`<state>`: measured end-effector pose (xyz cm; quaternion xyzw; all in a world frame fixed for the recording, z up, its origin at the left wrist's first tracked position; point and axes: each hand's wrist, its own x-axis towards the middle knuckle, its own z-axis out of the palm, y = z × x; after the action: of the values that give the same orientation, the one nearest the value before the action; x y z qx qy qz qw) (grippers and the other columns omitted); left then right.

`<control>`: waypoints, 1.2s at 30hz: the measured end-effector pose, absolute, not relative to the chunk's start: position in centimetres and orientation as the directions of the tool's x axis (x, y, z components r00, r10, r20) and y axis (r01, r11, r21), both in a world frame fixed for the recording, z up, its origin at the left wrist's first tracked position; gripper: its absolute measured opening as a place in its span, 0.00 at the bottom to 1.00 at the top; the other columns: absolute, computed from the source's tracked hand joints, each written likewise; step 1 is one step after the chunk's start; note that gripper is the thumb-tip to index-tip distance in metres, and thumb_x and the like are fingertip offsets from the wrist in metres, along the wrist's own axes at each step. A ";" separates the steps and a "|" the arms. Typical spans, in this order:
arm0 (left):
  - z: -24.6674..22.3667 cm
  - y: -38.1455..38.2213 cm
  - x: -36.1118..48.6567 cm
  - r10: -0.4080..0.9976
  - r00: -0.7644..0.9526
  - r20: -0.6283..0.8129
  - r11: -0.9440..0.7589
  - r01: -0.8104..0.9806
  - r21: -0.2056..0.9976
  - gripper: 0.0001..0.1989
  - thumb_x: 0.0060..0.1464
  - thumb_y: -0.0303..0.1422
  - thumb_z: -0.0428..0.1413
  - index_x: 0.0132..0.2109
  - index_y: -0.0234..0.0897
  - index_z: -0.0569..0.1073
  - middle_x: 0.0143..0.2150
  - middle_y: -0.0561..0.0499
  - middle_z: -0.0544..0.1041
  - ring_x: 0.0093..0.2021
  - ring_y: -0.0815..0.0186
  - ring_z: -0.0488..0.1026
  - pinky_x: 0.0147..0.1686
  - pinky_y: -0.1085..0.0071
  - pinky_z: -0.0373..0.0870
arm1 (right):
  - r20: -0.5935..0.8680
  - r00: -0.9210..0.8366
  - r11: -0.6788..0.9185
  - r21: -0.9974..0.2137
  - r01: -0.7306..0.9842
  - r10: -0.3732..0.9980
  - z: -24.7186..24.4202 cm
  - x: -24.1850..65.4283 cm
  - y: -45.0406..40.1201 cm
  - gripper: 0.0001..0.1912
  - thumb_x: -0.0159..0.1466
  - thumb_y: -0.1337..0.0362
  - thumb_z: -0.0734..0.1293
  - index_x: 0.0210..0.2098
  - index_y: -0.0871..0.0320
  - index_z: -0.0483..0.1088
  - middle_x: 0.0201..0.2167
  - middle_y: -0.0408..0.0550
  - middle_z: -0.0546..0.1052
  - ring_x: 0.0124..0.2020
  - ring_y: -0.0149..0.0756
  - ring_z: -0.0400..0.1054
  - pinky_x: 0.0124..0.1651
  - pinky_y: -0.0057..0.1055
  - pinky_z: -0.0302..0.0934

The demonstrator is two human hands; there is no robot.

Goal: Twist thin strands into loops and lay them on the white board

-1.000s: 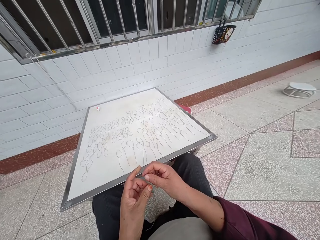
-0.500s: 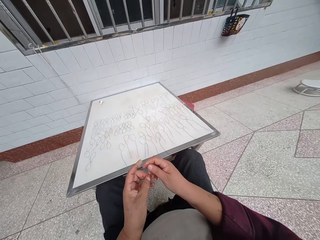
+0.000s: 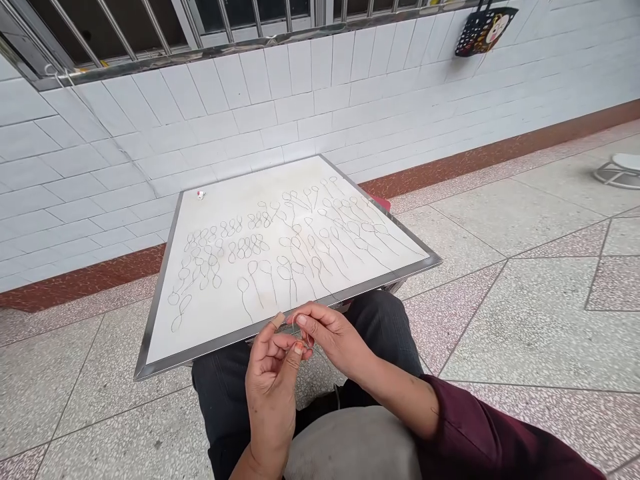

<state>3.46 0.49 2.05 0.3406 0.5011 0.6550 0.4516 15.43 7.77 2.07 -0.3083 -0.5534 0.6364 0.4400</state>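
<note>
Thumb and index finger of the right hand (image 3: pixel 333 339) are pinched together on a thin pale strand (image 3: pixel 293 322), which is held curved between the two hands above the near table edge. In the left hand (image 3: pixel 273 383), the tan-wrapped index finger (image 3: pixel 277 321) is extended and the others are curled near the thumb; whether the strand is also gripped there cannot be told. On the white, metal-rimmed table (image 3: pixel 225 190), thin dark loops (image 3: pixel 245 303) are spread, some single-tailed, some figure-eight. Beyond, a tiled wall (image 3: pixel 300 127) and hanging bag (image 3: pixel 484 32) are seen.
</note>
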 end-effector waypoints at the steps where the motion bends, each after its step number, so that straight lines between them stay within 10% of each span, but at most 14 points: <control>1: 2.1 0.5 3.5 0.932 -0.361 -0.021 -0.074 -0.247 0.966 0.24 0.54 0.35 0.66 0.58 0.44 0.73 0.34 0.55 0.78 0.35 0.67 0.76 0.42 0.68 0.74 | 0.107 -0.390 0.024 -0.977 -0.211 0.915 2.1 15.4 7.8 0.14 0.67 0.51 0.67 0.38 0.56 0.76 0.27 0.41 0.72 0.29 0.30 0.65 0.35 0.29 0.61; 8: 2.4 1.1 3.1 0.948 -0.303 -0.094 0.034 -0.199 0.979 0.28 0.55 0.36 0.65 0.61 0.39 0.69 0.30 0.55 0.78 0.32 0.67 0.74 0.41 0.68 0.72 | 0.047 -0.395 -0.094 -0.939 -0.331 0.918 1.7 15.4 7.5 0.12 0.62 0.54 0.73 0.38 0.55 0.76 0.25 0.38 0.73 0.18 0.25 0.63 0.22 0.25 0.58; 20: 2.9 1.1 2.7 0.938 -0.318 -0.139 0.052 -0.268 0.962 0.25 0.52 0.37 0.68 0.56 0.38 0.74 0.31 0.54 0.78 0.32 0.68 0.75 0.41 0.68 0.74 | 0.023 -0.454 -0.175 -0.905 -0.389 0.891 1.4 15.2 7.6 0.14 0.60 0.55 0.75 0.37 0.56 0.73 0.28 0.38 0.76 0.23 0.29 0.74 0.30 0.29 0.72; 27: 2.9 1.0 2.2 0.972 -0.202 -0.117 0.056 -0.284 0.957 0.29 0.49 0.31 0.69 0.58 0.42 0.73 0.37 0.53 0.77 0.40 0.66 0.76 0.50 0.61 0.75 | 0.025 -0.418 -0.140 -0.923 -0.360 0.908 1.6 15.4 7.8 0.13 0.61 0.54 0.74 0.35 0.56 0.72 0.24 0.37 0.74 0.22 0.27 0.69 0.28 0.26 0.67; 36: 3.1 1.3 2.6 0.953 -0.288 -0.088 0.040 -0.170 0.985 0.28 0.48 0.31 0.68 0.57 0.44 0.74 0.34 0.55 0.77 0.34 0.69 0.75 0.38 0.71 0.74 | 0.038 -0.430 -0.121 -0.934 -0.335 0.902 2.0 15.5 7.8 0.14 0.63 0.52 0.71 0.36 0.56 0.69 0.27 0.37 0.73 0.21 0.24 0.62 0.26 0.25 0.59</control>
<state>2.64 1.26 3.09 0.3611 0.5427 0.5913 0.4748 15.50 7.85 2.00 -0.2901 -0.4886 0.6901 0.4482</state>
